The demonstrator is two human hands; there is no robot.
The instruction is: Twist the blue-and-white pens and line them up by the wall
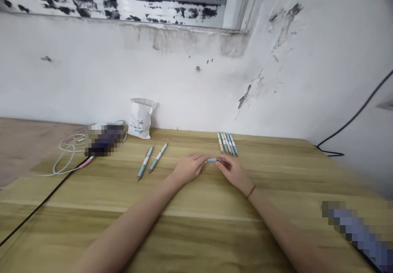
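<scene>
A light blue pen [211,159] lies crosswise between my two hands, just above or on the wooden table; I cannot tell which. My left hand [190,168] is closed on its left end. Fingers of my right hand [233,171] pinch the other end, where a darker tip shows. Behind my right hand, several pens [227,143] in pale green, cream and blue lie side by side in a row. To the left of my left hand, a blue and white pen [145,163] and a green and white pen [158,157] lie slanted and apart.
A white packet [140,118] stands against the wall at the table's back edge. White cables [66,152] and a blurred-out dark object [106,141] lie at the left. Another blurred-out object [359,232] is at the right edge. A black cable [359,111] hangs at the right.
</scene>
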